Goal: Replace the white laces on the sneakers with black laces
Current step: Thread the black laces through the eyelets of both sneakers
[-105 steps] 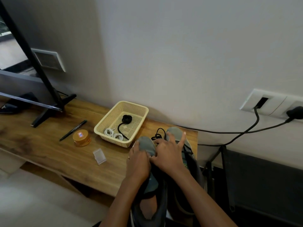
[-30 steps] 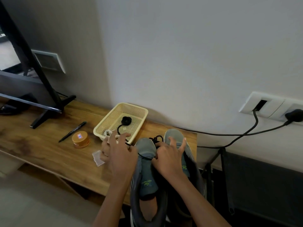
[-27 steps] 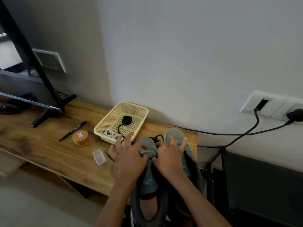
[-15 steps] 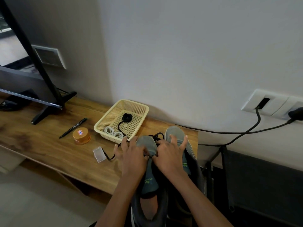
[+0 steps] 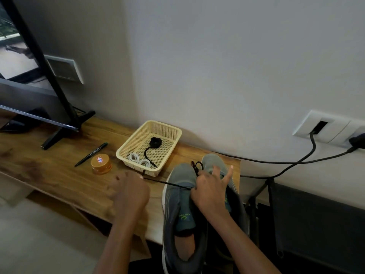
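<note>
The left hand (image 5: 130,191) has swung out from the near grey sneaker (image 5: 177,196), fingers curled on the black lace (image 5: 167,182). The lace now runs taut across to the right hand (image 5: 209,187) at the eyelets. Whether that hand pinches or merely pins it, I cannot tell. Another pass is through, I'd say. The tongue reads "KNIT…" in green. Beyond, an orange tin (image 5: 101,164) wears an unreadable sticker, and white laces (image 5: 139,160) lie coiled in the basket (image 5: 173,144).

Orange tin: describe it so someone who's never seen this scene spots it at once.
On the wooden table against the wall, look just left of the cream mesh basket. The orange tin stands there, right beside the black pen. It is the only round, orange thing, with a small label on its lid.
</note>
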A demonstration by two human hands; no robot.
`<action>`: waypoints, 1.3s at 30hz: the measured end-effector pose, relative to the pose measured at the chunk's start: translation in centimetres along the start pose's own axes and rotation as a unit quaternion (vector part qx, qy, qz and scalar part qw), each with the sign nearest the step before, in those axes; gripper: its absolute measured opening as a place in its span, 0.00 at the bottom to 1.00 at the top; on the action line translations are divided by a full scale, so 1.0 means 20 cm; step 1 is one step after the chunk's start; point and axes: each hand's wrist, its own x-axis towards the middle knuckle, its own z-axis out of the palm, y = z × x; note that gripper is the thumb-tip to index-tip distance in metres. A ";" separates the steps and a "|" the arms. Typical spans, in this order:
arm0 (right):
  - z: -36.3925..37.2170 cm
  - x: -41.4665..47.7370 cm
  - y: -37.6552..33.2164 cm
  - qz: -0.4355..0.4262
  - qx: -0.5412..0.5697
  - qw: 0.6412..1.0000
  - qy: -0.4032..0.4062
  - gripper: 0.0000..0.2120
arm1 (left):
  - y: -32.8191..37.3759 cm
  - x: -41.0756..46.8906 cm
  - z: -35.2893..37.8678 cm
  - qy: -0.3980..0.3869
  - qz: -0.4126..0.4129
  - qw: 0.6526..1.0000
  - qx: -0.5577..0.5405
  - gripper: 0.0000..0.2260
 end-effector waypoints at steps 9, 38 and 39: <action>-0.08 0.11 0.05 0.056 0.110 0.992 0.019 0.06 | 0.08 -0.07 -0.01 0.084 0.136 0.971 -0.177 0.07; -0.09 0.19 0.33 0.294 0.351 0.882 0.108 0.10 | 0.24 -0.16 -0.23 0.097 0.052 0.790 -0.603 0.05; -0.09 0.19 0.33 0.295 0.349 0.884 0.100 0.10 | 0.25 -0.16 -0.24 0.100 0.043 0.780 -0.617 0.05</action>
